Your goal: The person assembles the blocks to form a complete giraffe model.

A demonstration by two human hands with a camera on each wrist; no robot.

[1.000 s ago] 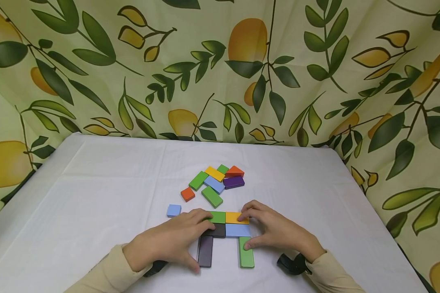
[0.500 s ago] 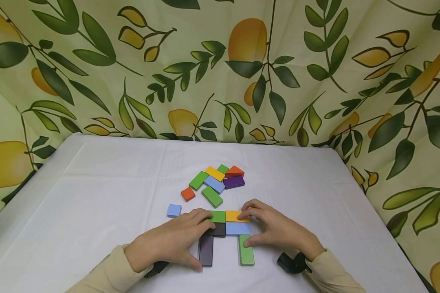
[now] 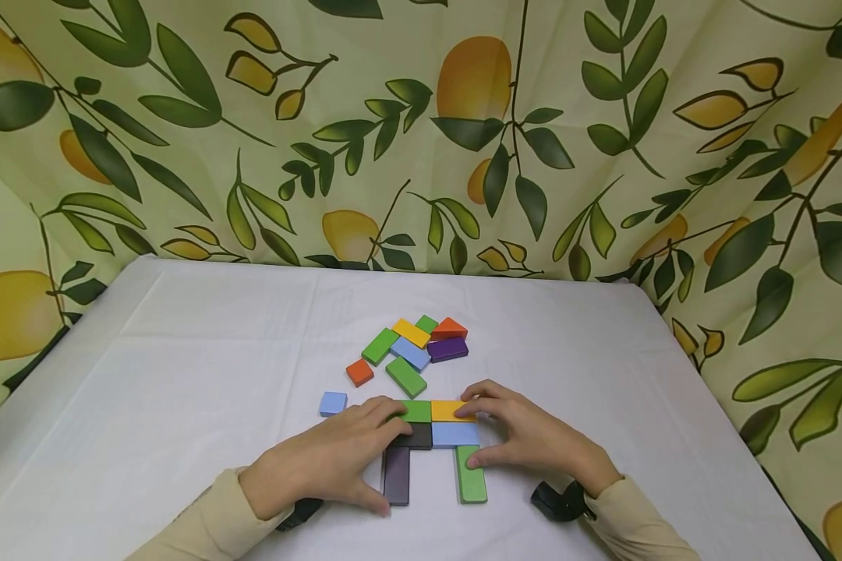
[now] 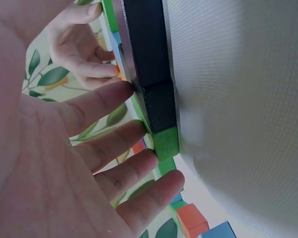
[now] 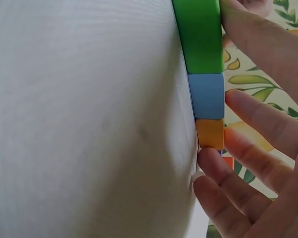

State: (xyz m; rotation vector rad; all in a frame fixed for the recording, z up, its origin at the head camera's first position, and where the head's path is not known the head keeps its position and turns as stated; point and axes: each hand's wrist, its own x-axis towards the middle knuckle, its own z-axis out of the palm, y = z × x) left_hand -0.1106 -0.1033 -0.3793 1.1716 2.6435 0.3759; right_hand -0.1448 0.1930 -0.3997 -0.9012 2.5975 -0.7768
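- White cloth [image 3: 203, 389] covers the bench [image 3: 182, 312], extending left and right.
- Left hand [image 3: 333, 460], spread wide, touches a black rectangular block [image 3: 421, 437] and a green rectangular block [image 3: 418, 411].
- Right hand [image 3: 533, 430], also wide, touches a yellow rectangular block [image 3: 446, 411]; its thumb, a light-green rectangular block [image 3: 472, 485].
- Beyond both, loose coloured blocks [image 3: 410, 354] lie short of the bench's far edge.

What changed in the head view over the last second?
The block figure slid slightly forward, toward the loose pile. Left hand and right hand stay touching it; no visible grab or release. Pile and lone light blue block unmoved.
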